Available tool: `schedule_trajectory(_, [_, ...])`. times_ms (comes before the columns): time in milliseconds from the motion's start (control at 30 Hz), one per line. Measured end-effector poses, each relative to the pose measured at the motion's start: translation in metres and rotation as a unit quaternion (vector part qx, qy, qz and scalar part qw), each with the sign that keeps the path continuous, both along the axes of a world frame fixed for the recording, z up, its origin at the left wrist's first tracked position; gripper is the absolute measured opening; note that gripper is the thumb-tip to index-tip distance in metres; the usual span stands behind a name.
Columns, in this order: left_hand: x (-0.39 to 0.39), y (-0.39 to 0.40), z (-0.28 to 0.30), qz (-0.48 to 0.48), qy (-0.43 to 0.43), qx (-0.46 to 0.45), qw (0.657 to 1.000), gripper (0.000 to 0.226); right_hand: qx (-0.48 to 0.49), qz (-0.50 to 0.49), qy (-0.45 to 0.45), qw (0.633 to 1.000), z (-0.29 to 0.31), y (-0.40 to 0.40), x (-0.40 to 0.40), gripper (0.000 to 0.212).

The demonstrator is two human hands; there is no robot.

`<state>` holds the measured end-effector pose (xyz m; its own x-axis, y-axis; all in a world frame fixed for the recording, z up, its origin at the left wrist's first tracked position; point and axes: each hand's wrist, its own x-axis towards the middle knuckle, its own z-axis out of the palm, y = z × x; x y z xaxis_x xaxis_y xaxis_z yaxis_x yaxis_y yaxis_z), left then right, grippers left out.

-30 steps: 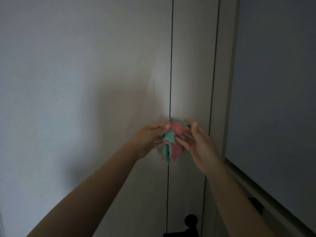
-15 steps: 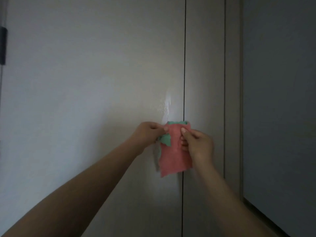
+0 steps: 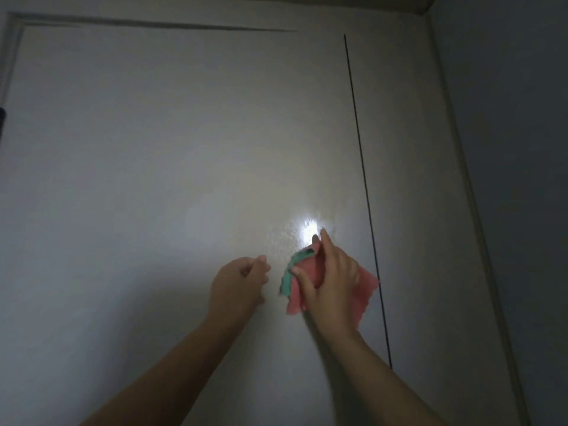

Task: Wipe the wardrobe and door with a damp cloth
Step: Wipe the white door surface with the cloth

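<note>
A pink and green cloth (image 3: 364, 290) lies flat against the white door (image 3: 184, 149), just left of the dark vertical gap. My right hand (image 3: 330, 281) presses the cloth onto the panel with fingers stretched out and pointing up. My left hand (image 3: 238, 285) hangs beside the cloth, apart from it, fingers loosely curled and holding nothing. A bright glare spot shines on the panel just above my right fingertips.
A narrow white panel (image 3: 408, 179) stands right of the gap, with a grey wall (image 3: 516, 149) beyond it. The top edge of the door frame (image 3: 153, 24) runs along the upper left. A dark fitting (image 3: 2, 116) shows at the far left edge.
My left hand has let go of the cloth and drawn off to the left. My right hand has spread the cloth flat on the panel. The view has tilted upward.
</note>
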<state>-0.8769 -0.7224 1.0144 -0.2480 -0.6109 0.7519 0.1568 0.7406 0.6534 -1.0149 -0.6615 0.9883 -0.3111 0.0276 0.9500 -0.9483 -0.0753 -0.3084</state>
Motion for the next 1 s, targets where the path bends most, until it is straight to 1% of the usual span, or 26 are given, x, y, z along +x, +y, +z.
schedule_trajectory(67, [0.009, -0.012, 0.006, 0.015, 0.017, -0.035, 0.999, 0.026, 0.011, -0.083, 0.044, 0.996, -0.001, -0.014, -0.004, 0.067])
schedule_trajectory(167, [0.022, -0.022, 0.011, 0.035, 0.037, -0.069, 0.996, 0.029, 0.067, -0.177, 0.084, 0.978, -0.002, -0.025, -0.01, 0.064])
schedule_trajectory(233, [0.029, -0.029, 0.011, 0.051, 0.044, -0.081, 0.994, 0.03, 0.106, -0.222, 0.127, 0.961, -0.007, -0.024, -0.015, 0.064])
schedule_trajectory(300, [0.034, -0.04, 0.01, 0.068, 0.045, -0.081, 0.993, 0.031, 0.145, -0.244, 0.187, 0.941, -0.01, -0.019, -0.022, 0.063])
schedule_trajectory(367, [0.039, -0.055, 0.011, 0.111, 0.054, -0.088, 0.988, 0.03, 0.18, -0.235, 0.254, 0.921, 0.009, -0.012, -0.026, 0.062])
schedule_trajectory(433, [0.046, -0.068, 0.014, 0.172, 0.067, -0.102, 0.977, 0.031, 0.197, -0.214, 0.278, 0.916, 0.049, -0.009, -0.029, 0.06])
schedule_trajectory(500, [0.052, -0.075, 0.019, 0.211, 0.087, -0.111, 0.967, 0.031, 0.181, -0.208, 0.249, 0.929, 0.107, -0.013, -0.032, 0.059])
schedule_trajectory(567, [0.054, -0.079, 0.028, 0.235, 0.094, -0.12, 0.96, 0.032, 0.149, -0.245, 0.203, 0.936, 0.165, -0.02, -0.031, 0.059])
schedule_trajectory(633, [0.053, -0.081, 0.039, 0.251, 0.098, -0.129, 0.954, 0.032, 0.12, -0.259, 0.192, 0.939, 0.194, -0.032, -0.02, 0.06])
schedule_trajectory(667, [0.05, -0.084, 0.044, 0.255, 0.1, -0.136, 0.952, 0.031, 0.115, -0.259, 0.208, 0.936, 0.193, -0.038, -0.012, 0.061])
schedule_trajectory(700, [0.046, -0.086, 0.048, 0.26, 0.099, -0.142, 0.95, 0.031, 0.122, -0.253, 0.251, 0.927, 0.178, -0.044, -0.005, 0.062])
schedule_trajectory(767, [0.04, -0.088, 0.052, 0.281, 0.087, -0.16, 0.942, 0.033, 0.144, -0.216, 0.381, 0.888, 0.13, -0.047, 0.003, 0.061])
schedule_trajectory(800, [0.037, -0.088, 0.053, 0.293, 0.081, -0.174, 0.937, 0.037, 0.164, -0.191, 0.434, 0.865, 0.106, -0.044, 0.001, 0.061])
schedule_trajectory(833, [0.035, -0.088, 0.054, 0.308, 0.078, -0.185, 0.93, 0.042, 0.194, -0.176, 0.467, 0.845, 0.095, -0.041, -0.004, 0.061])
schedule_trajectory(867, [0.034, -0.088, 0.054, 0.322, 0.076, -0.192, 0.924, 0.047, 0.216, -0.163, 0.486, 0.831, 0.094, -0.038, -0.013, 0.061])
schedule_trajectory(900, [0.035, -0.086, 0.056, 0.334, 0.078, -0.2, 0.918, 0.05, 0.223, -0.151, 0.494, 0.827, 0.102, -0.035, -0.022, 0.06])
schedule_trajectory(933, [0.036, -0.084, 0.06, 0.344, 0.084, -0.208, 0.912, 0.051, 0.222, -0.149, 0.488, 0.831, 0.114, -0.032, -0.029, 0.059])
schedule_trajectory(1000, [0.037, -0.08, 0.067, 0.352, 0.092, -0.209, 0.908, 0.053, 0.204, -0.192, 0.487, 0.827, 0.135, -0.025, -0.04, 0.06])
